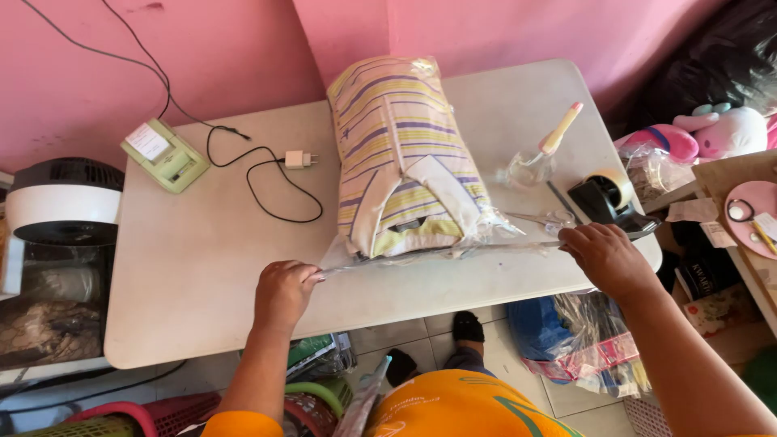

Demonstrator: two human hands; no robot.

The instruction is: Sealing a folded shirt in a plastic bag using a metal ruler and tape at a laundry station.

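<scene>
A folded striped shirt in a clear plastic bag lies in the middle of the white table, collar end toward me. My left hand pinches the bag's open edge at its left corner. At the other corner my right hand grips the same edge. The plastic flap is stretched taut between both hands along the near side of the shirt.
A green label printer with a black cable and white plug sits at the left. A clear bottle, scissors and a black tape dispenser are at the right. A fan stands left; plush toys and bags lie right.
</scene>
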